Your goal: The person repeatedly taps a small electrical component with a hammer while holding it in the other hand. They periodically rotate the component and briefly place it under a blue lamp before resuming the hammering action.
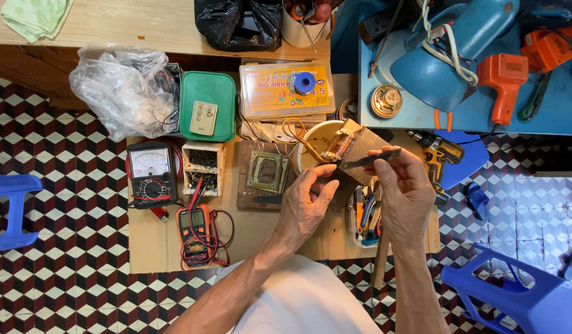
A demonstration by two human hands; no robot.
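Head view: you are pinching a small transformer (343, 146) in your left hand (307, 201) grip; your right hand (404, 188) grip is clamping a thin dark blade (372, 159) over the cardboard's (156, 238) far-right edge.

Patterned tile floor (63, 260), cardboard sheet (156, 247) at centre, on it analog meter (151, 173), orange multimeter (194, 226), screw box (203, 168), wooden block (264, 175), green box (207, 105) above

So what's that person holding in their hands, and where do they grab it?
The left hand pinches the lower edge of a small copper-wound transformer. The right hand holds a thin dark metal strip by its right end.
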